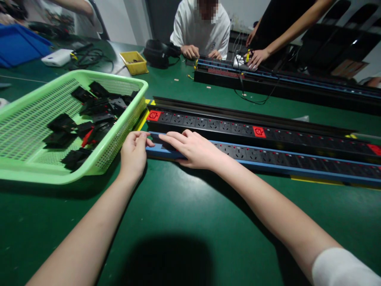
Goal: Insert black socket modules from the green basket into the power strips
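Two bare hands meet at the near end of a long blue-edged power strip (268,159) that lies flat on the green table (184,222), just in front of a second, black strip (226,126) with red modules. The left hand (133,153) is half curled at the strip's end cap, fingertips and thumb pinched toward it, though whether they actually grip the end or only press against it cannot be told from this angle. The right hand (195,149) lies palm down and nearly flat across the top of the strip, fingers stretched leftward over the first sockets; it holds nothing, only rests on the face. The strip looks rigid and fairly heavy for its length (a metal channel with plastic socket inserts, most likely), so it should slide as one stiff piece rather than flex, and the smooth rails would be slippery under a light touch; the surest hold would be around the side rails near the end, not on the socket faces. Beside the left hand a green basket (20,167) touches the strips' ends and holds loose black socket modules (61,123). The strip's far end runs out of view at the right edge, and the section under the right hand is hidden. Across the table, other people's hands (190,51) work on further strips, too small to read.
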Motion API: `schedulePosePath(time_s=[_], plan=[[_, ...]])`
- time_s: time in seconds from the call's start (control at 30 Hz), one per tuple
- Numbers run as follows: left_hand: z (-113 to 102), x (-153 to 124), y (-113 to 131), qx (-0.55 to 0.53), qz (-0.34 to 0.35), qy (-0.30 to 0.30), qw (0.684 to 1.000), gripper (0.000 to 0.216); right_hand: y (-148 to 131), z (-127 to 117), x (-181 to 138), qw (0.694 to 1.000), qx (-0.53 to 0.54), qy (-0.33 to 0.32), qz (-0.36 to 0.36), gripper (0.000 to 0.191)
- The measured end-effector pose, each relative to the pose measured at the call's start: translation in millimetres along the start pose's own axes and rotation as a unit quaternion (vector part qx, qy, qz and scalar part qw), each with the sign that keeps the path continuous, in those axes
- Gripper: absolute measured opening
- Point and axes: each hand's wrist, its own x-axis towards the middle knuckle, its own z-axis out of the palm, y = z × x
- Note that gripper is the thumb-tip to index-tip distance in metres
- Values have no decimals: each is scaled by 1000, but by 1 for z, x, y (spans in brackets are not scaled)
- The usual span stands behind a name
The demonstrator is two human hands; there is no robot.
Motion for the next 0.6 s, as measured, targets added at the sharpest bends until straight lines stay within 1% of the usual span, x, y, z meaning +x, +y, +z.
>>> schedulePosePath(time_s=[0.13,0.27,0.47,0.6], plan=[[2,1,1,-11,-10,12,1000,18,1,-3,1,1000,4,-9,-2,80],[2,1,3,-20,-14,20,1000,15,1,-4,3,1000,-4,-14,-9,78],[2,2,6,-42,-25,42,998,11,-3,0,2,999,-49,-7,-5,72],[1,3,7,-66,-30,62,995,10,-5,0,1,997,-77,-13,-14,74]])
